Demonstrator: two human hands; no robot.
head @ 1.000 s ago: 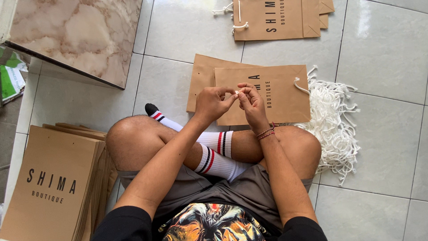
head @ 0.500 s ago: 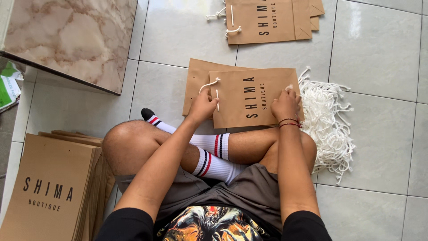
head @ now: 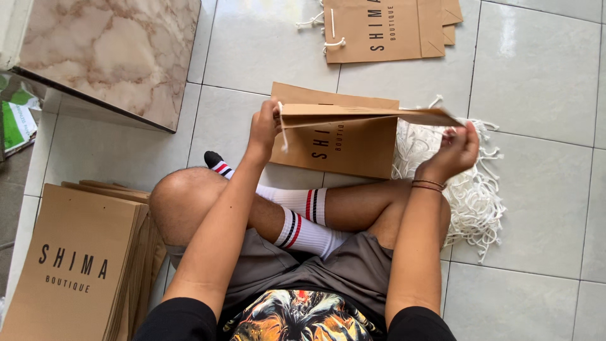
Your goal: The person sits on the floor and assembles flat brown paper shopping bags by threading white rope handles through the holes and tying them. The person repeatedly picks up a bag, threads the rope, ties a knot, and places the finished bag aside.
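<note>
I sit cross-legged on a tiled floor. My left hand (head: 263, 128) and my right hand (head: 456, 150) each grip one end of a flat brown paper bag (head: 366, 114), lifted nearly edge-on above my knees. A white cord handle hangs from its left end beside my left hand. Below it on the floor lies another brown paper bag (head: 344, 145) with dark lettering. A heap of white cord handles (head: 470, 189) lies under and right of my right hand.
A stack of flat brown paper bags (head: 72, 265) stands at my left knee. More bags with white handles (head: 382, 28) lie ahead on the tiles. A marble-patterned slab (head: 107, 53) fills the upper left, with green packaging (head: 16, 120) beside it.
My hands went from working close together at a cord to spread apart on the bag's two ends. The bag then rose off the floor and tipped nearly edge-on.
</note>
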